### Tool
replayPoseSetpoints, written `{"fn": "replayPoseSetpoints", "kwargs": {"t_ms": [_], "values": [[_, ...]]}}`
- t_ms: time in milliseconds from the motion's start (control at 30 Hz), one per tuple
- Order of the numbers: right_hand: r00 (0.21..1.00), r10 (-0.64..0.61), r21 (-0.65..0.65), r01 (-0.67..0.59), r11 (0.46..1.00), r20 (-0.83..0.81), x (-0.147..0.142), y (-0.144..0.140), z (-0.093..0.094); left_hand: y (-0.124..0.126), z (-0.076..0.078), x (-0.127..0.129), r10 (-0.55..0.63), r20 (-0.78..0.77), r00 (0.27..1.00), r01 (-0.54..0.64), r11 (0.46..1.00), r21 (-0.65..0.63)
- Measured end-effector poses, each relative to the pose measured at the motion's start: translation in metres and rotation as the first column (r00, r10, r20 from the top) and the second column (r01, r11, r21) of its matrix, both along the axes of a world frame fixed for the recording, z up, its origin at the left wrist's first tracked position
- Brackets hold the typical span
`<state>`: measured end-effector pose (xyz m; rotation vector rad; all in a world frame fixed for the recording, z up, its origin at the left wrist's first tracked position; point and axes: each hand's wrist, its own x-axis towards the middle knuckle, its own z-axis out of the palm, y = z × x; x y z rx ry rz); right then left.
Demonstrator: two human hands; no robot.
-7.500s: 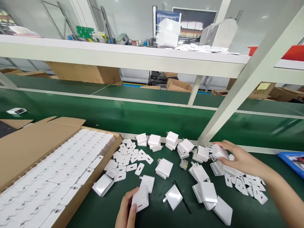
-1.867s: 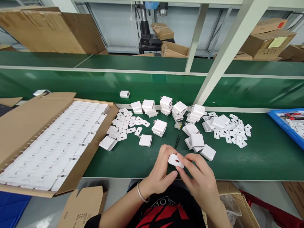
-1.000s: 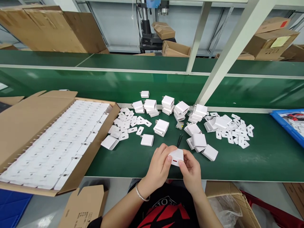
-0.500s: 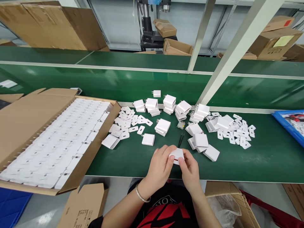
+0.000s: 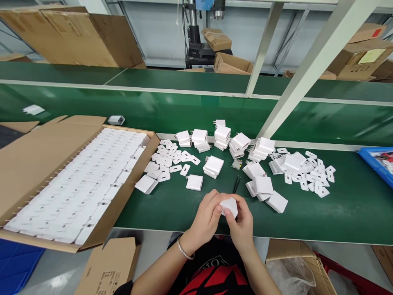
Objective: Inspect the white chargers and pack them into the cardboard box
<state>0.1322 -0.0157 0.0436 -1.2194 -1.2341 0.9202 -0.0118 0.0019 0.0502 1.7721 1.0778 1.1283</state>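
A white charger housing [image 5: 229, 207] is held between my two hands near the front edge of the green bench. My left hand [image 5: 209, 211] grips its left side, and my right hand [image 5: 241, 219] closes round the right side with the thumb on its face. Just beyond the fingers lie black tweezers [image 5: 237, 183]. Stacks of white plug chargers [image 5: 213, 166] stand farther back, with a small circuit board [image 5: 236, 164] among them. More white housings [image 5: 263, 185] are piled to the right of my hands.
An open cardboard box [image 5: 123, 200] full of white chargers takes up the left side. Loose white cover plates lie in a left pile [image 5: 163, 159] and a right pile [image 5: 316, 176]. A blue tray [image 5: 373, 164] sits far right; a slanted white post [image 5: 310, 78] rises behind.
The charger housing has turned in my hands: the red strip that showed on it is out of sight. My right thumb has shifted left across it. The view has moved slightly.
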Motion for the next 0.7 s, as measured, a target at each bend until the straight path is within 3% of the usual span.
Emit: {"fn": "replayPoseSetpoints", "kwargs": {"t_ms": [167,333,500,700], "values": [[0.999,0.026,-0.096,-0.029,0.995,-0.032,-0.006,-0.001,0.006,0.0,-0.004,-0.008,-0.02,0.046,0.999,0.022,0.998,-0.057],[0.999,0.041,-0.079,-0.04,0.996,0.011,-0.01,-0.003,0.015,-0.001,-0.008,-0.017,-0.034,0.083,0.996,0.039,0.998,-0.055],[0.991,0.128,-0.039,-0.126,0.991,0.032,-0.009,-0.009,0.03,-0.01,0.005,-0.025,-0.052,0.133,0.99,0.055,0.998,-0.022],[0.987,0.121,0.053,-0.127,0.991,0.103,-0.007,-0.013,0.038,-0.011,0.021,-0.026,-0.096,0.104,0.99,0.097,0.995,0.003]]}}
